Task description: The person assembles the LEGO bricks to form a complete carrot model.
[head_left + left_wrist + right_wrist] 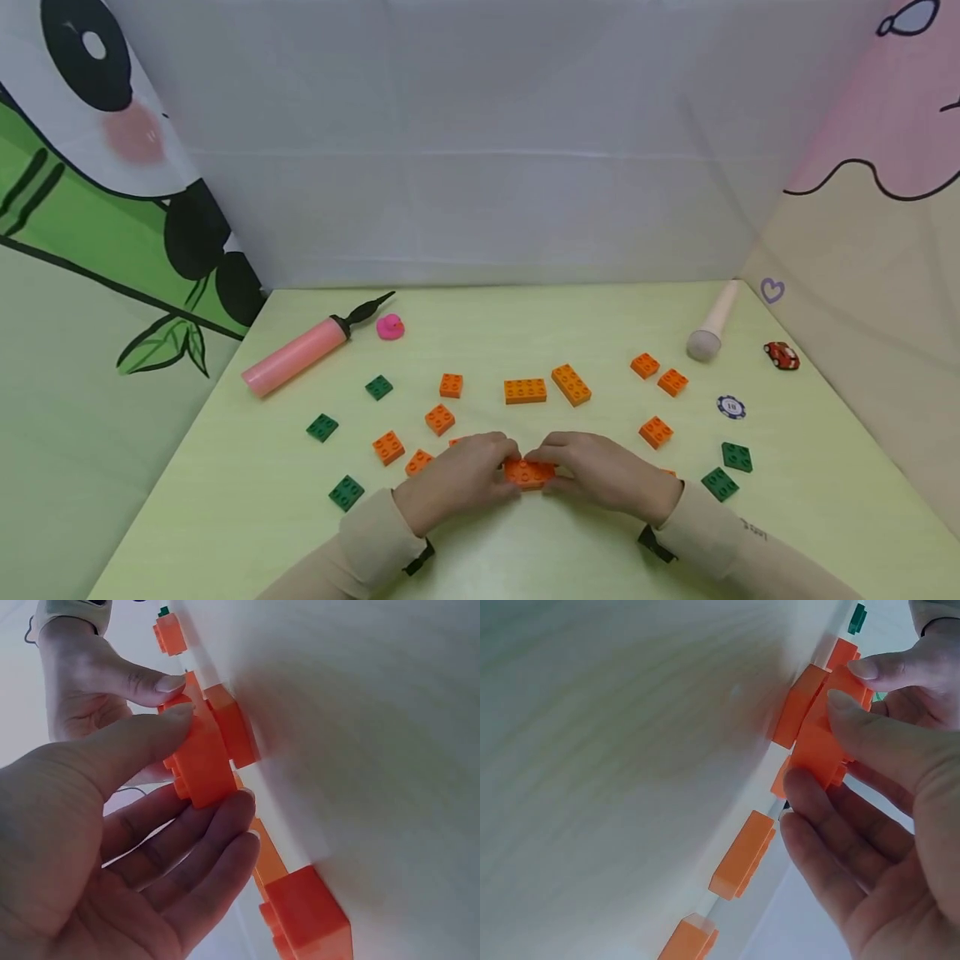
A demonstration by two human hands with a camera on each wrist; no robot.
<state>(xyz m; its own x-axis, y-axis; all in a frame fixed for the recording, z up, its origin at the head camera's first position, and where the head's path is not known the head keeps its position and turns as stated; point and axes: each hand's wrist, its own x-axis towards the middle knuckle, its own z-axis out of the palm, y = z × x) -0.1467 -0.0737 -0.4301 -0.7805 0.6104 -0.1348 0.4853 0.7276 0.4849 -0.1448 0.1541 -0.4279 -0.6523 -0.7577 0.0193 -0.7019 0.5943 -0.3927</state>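
Pale tabletop (540,554) beneath, my left hand (467,473) and right hand (609,473) pinched an orange brick (529,474), seemingly mid-joining; next press probably wanted careful squaring

Beige sleeves (381,537), black wrist pieces (657,544)

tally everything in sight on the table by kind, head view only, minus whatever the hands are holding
Orange bricks: 11 (two partly hidden)
Green bricks: 5
Pump: 1
Duck: 1
Microphone: 1
Toy car: 1
Poker chip: 1
Total: 21
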